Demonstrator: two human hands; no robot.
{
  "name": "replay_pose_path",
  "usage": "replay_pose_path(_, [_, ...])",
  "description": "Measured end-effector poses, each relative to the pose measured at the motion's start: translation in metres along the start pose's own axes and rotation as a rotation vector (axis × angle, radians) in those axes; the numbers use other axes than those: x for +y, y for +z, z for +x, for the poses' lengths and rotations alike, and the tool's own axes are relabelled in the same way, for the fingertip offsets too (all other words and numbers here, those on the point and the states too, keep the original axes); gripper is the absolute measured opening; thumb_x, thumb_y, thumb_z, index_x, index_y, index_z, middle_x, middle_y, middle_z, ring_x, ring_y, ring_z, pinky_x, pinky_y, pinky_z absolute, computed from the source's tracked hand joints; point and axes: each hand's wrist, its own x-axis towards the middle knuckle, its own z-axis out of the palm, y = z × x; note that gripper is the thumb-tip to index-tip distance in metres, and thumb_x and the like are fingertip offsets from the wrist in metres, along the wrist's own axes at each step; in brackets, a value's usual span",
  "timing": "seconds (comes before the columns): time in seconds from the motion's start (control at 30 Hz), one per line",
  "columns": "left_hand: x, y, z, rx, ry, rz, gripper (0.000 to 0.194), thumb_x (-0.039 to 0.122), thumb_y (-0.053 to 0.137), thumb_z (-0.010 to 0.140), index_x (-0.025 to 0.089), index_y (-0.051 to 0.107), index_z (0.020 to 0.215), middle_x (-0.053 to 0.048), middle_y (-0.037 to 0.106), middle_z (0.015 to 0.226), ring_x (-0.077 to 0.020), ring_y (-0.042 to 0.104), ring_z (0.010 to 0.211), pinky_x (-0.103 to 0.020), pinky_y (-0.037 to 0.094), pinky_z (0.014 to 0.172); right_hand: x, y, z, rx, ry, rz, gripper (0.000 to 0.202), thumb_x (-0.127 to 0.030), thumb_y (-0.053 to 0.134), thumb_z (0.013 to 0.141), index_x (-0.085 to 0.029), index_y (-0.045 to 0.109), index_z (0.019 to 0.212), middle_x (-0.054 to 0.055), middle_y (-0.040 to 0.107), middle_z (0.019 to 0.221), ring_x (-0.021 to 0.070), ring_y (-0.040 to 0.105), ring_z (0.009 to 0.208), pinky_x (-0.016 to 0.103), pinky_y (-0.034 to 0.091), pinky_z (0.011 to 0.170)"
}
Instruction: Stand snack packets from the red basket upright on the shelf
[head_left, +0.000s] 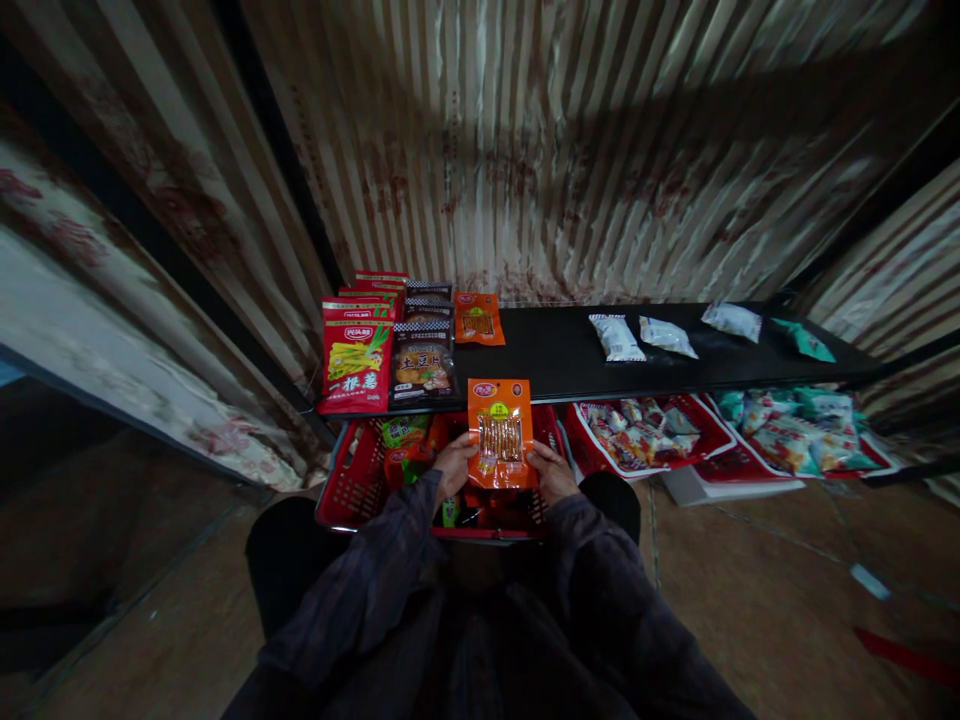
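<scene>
Gripping 1 orange packet [500, 435] in fingers [460, 452] of left hand [451, 469] and right hand [553, 474], over 1 of 3 red baskets [357, 495]. On shelf [547, 345]: 1 matching packet [478, 318], 3 white packets [617, 338], 1 green packet [806, 340].

Orange snack packet [500, 435], rectangular, red-and-white logo at its upper left, yellow label mid-front, clear window below showing brown strips side by side. Printed front faces camera, top edge toward top of frame. Gripped at both lower side edges, just below frame center.
</scene>
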Motion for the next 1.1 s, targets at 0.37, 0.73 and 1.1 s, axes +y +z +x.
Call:
replay_pose_path(0.37, [-0.003, 0.001, 0.000, -0.017, -0.025, 0.010, 0.053, -0.006, 0.057, 0.065, 0.013, 0.067, 0.114, -0.009, 0.075, 0.086, -0.0219, 0.073, 0.085, -0.036, 0.056, 0.088, 0.001, 0.000, 0.007, 0.006, -0.020, 0.017, 0.039, -0.021, 0.085, 0.043, -0.021, 0.076, 0.081, 0.001, 0.077, 0.074, 0.0214, 0.071, 0.071, 0.034, 0.057, 0.070])
replay_pose_path(0.73, [-0.007, -0.001, 0.008, 0.044, -0.016, -0.033, 0.026, 0.006, 0.063, 0.080, 0.012, 0.068, 0.105, -0.011, 0.076, 0.094, -0.0223, 0.074, 0.088, -0.036, 0.056, 0.089, 0.002, -0.003, 0.017, 0.009, -0.051, -0.020, 0.039, -0.028, 0.086, 0.047, -0.021, 0.076, 0.084, 0.003, 0.078, 0.079, 0.0245, 0.073, 0.077, 0.037, 0.058, 0.072])
replay_pose_path(1.1, [-0.004, 0.007, 0.016, 0.107, 0.043, -0.070, 0.016, 0.016, 0.064, 0.086, 0.013, 0.070, 0.100, -0.010, 0.076, 0.098, -0.0231, 0.073, 0.093, -0.036, 0.055, 0.092, -0.007, 0.005, 0.021, 0.021, -0.023, -0.003, 0.035, -0.033, 0.087, 0.047, -0.023, 0.074, 0.078, 0.000, 0.077, 0.073, 0.0218, 0.071, 0.069, 0.036, 0.058, 0.068])
